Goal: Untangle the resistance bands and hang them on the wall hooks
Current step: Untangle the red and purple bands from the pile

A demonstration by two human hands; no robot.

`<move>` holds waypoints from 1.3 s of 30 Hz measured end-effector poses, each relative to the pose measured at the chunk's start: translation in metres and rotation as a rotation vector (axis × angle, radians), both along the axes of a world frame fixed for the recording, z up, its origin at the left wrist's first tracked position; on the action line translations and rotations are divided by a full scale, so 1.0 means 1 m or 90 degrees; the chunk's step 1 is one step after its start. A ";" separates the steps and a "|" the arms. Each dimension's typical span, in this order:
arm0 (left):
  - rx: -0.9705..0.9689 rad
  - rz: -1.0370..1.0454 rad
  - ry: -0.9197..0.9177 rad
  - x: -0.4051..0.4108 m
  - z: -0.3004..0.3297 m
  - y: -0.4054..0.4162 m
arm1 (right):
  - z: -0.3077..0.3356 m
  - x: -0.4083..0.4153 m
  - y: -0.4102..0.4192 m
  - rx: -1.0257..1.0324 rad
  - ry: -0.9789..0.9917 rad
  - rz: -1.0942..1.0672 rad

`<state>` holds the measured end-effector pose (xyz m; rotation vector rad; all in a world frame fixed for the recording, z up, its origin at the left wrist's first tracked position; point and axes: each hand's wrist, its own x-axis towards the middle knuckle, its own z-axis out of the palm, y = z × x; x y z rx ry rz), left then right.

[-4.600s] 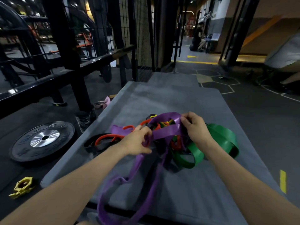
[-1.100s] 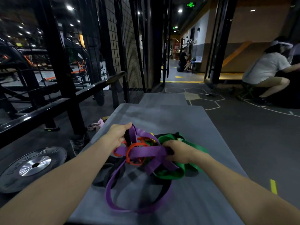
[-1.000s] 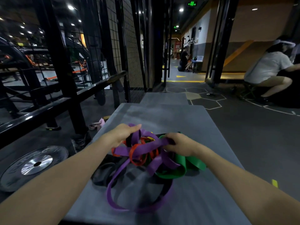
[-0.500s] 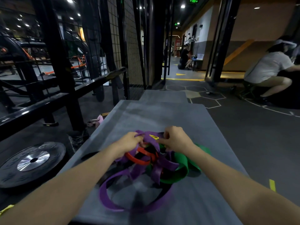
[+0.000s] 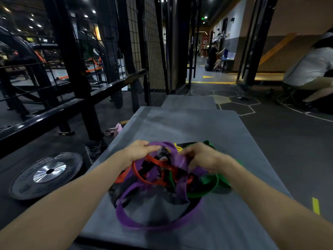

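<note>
A tangle of resistance bands lies on the grey mat (image 5: 189, 127). A wide purple band (image 5: 137, 222) loops toward me. An orange band (image 5: 144, 177) and a black one twist through the middle. A green band (image 5: 214, 184) lies at the right, and a bit of yellow band (image 5: 178, 147) shows at the top. My left hand (image 5: 138, 152) pinches the purple band at the top left of the pile. My right hand (image 5: 201, 156) grips the purple band at the top right, fingers curled into the knot. No wall hooks are in sight.
A black weight plate (image 5: 46, 175) lies on the floor at the left. Black rack frames and a wire mesh panel (image 5: 151, 51) stand at the left and ahead. A person in a white shirt (image 5: 311, 69) crouches at the far right; another sits down the corridor.
Both hands have shifted from the pile's sides to its top, close together on the purple band. The pile has been lifted and turned a little; the purple loop now lies wider toward me.
</note>
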<state>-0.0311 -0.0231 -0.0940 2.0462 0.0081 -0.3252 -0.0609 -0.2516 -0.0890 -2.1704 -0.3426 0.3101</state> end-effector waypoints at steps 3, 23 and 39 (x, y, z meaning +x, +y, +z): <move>-0.124 0.093 -0.002 0.004 0.002 -0.013 | 0.018 -0.014 -0.026 0.263 0.056 -0.018; -0.109 0.124 0.178 -0.035 -0.024 -0.019 | -0.019 -0.040 0.015 -0.468 -0.261 -0.042; 0.075 0.170 -0.132 -0.014 -0.004 0.008 | 0.045 -0.012 0.000 0.232 -0.279 -0.360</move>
